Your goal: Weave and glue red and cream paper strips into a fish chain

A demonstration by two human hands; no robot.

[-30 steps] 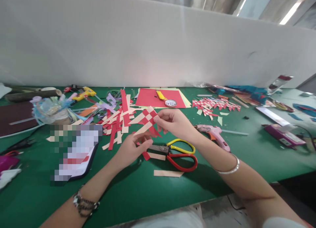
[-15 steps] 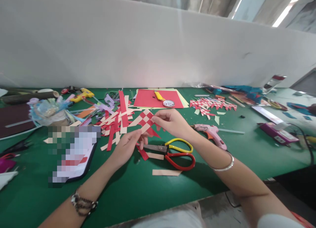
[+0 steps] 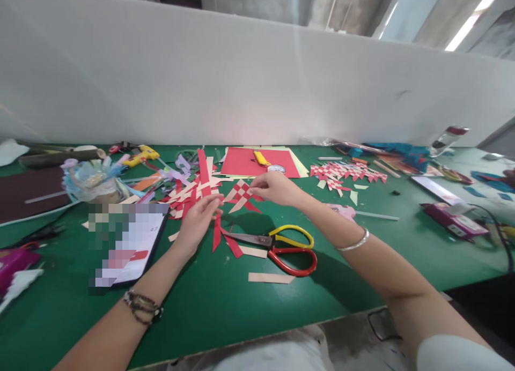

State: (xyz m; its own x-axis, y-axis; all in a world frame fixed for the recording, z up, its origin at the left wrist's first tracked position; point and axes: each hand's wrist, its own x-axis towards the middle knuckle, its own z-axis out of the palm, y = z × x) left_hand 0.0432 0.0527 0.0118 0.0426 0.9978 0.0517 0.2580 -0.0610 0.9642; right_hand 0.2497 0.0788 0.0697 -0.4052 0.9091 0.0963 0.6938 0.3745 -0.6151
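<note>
My right hand (image 3: 277, 190) pinches the right corner of a small woven red-and-cream paper piece (image 3: 240, 193), lifted above the table, with loose strip ends sticking out. My left hand (image 3: 200, 221) is closed at the fingertips, and a red paper strip (image 3: 216, 236) hangs down from them. Below and between my hands, scissors (image 3: 269, 242) with one yellow and one red handle lie with blades pointing left. Cut strip pieces lie around them, among them a cream strip (image 3: 270, 277).
Behind my left hand is a heap of red and cream strips (image 3: 205, 172). Stacked paper sheets (image 3: 237, 162) carry a yellow cutter (image 3: 261, 158). Right of them lie woven paper pieces (image 3: 341, 170). A phone (image 3: 151, 247) lies left; a pink glue gun (image 3: 341, 211) is partly behind my right forearm.
My left hand has let go of the woven piece and moved left and up, a red strip now hanging from it. My right hand still holds the woven piece, slightly farther away.
</note>
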